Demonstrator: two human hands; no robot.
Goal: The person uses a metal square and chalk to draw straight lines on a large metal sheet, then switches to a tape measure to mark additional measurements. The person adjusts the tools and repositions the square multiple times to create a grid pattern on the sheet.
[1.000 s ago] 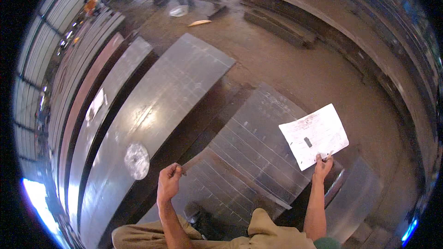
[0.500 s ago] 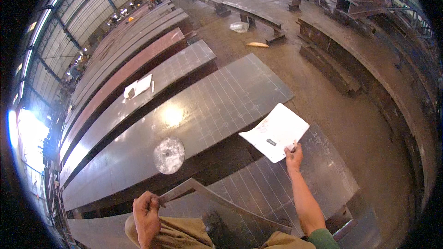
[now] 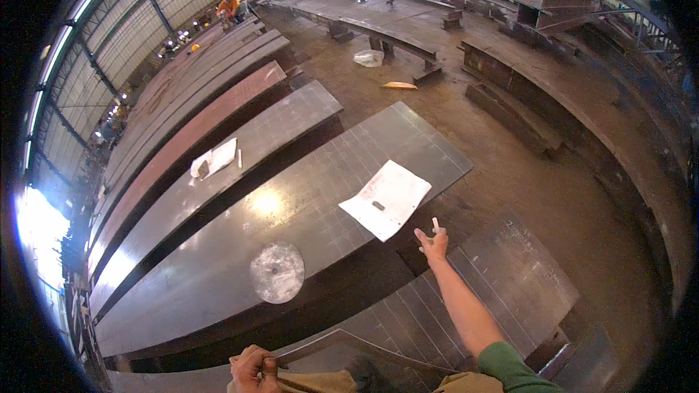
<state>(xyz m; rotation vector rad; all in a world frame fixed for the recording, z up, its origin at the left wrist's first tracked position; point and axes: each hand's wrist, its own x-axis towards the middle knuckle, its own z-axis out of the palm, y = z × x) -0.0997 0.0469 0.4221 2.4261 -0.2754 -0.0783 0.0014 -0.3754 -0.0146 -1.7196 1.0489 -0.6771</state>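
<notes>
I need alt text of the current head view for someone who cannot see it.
A person's right hand holds a white stick, a white paper sheet just beyond it; the left hand grips an L-shaped metal strip. A round grey disc lies on a steel plate.

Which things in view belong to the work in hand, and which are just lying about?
Likely in use:
L-shaped metal square, in the left hand
white stick, in the right hand
white paper beyond that hand, small dark piece on it
line-marked metal plate

Apparently just lying about:
whitish round disc
yellowish strip on the floor
whitish bundle on the floor
</notes>
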